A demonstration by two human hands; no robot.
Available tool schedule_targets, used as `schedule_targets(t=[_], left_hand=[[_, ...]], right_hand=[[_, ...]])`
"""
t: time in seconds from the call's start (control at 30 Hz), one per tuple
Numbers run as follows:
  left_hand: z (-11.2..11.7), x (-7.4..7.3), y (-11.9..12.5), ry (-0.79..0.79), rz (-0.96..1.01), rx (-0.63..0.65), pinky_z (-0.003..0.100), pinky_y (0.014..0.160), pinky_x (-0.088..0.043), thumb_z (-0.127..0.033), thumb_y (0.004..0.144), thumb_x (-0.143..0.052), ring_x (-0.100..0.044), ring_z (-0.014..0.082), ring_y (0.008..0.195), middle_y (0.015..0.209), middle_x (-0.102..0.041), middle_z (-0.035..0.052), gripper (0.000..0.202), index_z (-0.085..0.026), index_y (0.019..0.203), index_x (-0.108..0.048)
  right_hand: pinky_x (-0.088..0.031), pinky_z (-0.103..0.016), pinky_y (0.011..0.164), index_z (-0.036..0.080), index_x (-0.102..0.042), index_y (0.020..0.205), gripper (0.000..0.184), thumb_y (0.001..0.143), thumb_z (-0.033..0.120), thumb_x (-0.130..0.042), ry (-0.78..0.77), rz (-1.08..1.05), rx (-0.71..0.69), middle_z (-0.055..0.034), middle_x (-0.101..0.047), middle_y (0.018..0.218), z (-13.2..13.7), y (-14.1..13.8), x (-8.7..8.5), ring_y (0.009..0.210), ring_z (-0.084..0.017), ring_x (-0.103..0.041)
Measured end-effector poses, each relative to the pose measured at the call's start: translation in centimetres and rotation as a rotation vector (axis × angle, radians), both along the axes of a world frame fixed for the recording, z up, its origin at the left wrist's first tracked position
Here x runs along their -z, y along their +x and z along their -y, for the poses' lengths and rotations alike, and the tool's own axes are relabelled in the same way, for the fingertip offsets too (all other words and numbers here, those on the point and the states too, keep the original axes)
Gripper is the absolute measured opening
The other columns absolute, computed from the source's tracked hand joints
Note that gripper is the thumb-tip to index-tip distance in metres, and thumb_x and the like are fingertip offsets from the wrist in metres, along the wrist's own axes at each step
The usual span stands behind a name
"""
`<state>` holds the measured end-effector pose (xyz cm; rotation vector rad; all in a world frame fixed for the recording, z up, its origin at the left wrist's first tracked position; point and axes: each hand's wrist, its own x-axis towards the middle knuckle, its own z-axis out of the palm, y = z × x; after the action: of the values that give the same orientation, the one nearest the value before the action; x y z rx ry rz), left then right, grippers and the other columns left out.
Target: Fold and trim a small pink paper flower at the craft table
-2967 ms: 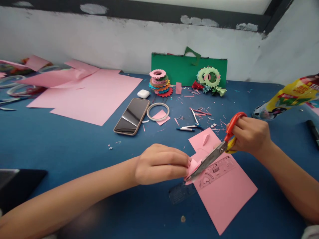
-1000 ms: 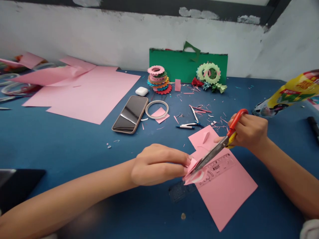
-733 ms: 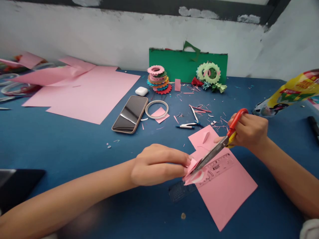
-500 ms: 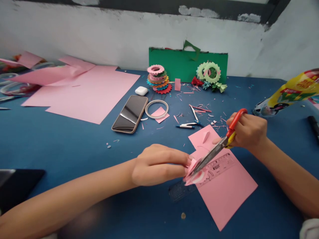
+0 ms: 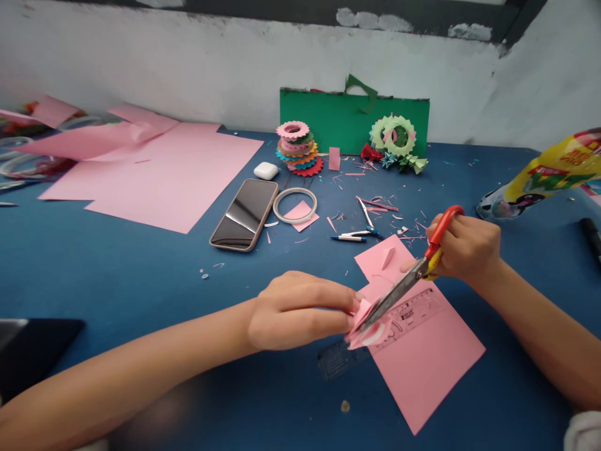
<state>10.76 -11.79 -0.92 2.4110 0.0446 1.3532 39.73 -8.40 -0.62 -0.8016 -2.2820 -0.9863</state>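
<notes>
My left hand [image 5: 300, 311] pinches a small folded piece of pink paper [image 5: 361, 333] between thumb and fingers. My right hand [image 5: 467, 245] is closed around the handles of scissors [image 5: 402, 286] with red and yellow grips. The blades point down and left, their tips against the pink piece beside my left fingertips; whether they are fully closed I cannot make out. Beneath lies a pink sheet [image 5: 420, 382] with a clear plastic ruler [image 5: 413, 319] slanting across it. A small folded pink scrap [image 5: 387, 258] rests on the sheet's upper part.
Beyond my hands are a compass [image 5: 357, 237], paper clippings, a tape roll [image 5: 277, 210], a phone [image 5: 245, 216] and a white case [image 5: 266, 171]. Notched paper rings [image 5: 295, 130] are stacked before a green board [image 5: 328, 122]. Large pink sheets [image 5: 159, 181] lie left, a yellow packet [image 5: 549, 169] right.
Almost nothing differs. My right hand and the scissor handles have shifted very slightly left; my left hand keeps its place on the pink paper.
</notes>
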Motion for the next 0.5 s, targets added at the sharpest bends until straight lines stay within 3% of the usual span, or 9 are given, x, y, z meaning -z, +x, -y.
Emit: schedule_targets(t=[0.23,0.5], left_hand=[[-0.25,-0.12,0.2,0.015,0.007,0.021,0.022,0.075,-0.059,-0.005,0.079,-0.062,-0.071,0.0207,0.083,0.083,-0.072,0.0161,0.015,-0.009,0.093,-0.062],[-0.21,-0.28,0.16,0.022,0.001,0.04,0.025,0.075,-0.06,-0.003,0.078,-0.062,-0.07,0.0218,0.083,0.083,-0.072,0.0182,0.014,-0.007,0.092,-0.062]], right_hand=[[-0.028,-0.027,0.047,0.016,-0.058,0.067,0.043,0.072,0.059,-0.056,0.012,-0.014,0.017,-0.003,-0.055,0.054,0.02,-0.04,0.26,0.051,-0.014,-0.045],[-0.027,-0.027,0.046,0.018,-0.054,0.056,0.041,0.07,0.056,-0.06,-0.009,-0.022,-0.022,-0.0029,-0.054,0.052,0.0,-0.04,0.35,0.051,-0.013,-0.045]])
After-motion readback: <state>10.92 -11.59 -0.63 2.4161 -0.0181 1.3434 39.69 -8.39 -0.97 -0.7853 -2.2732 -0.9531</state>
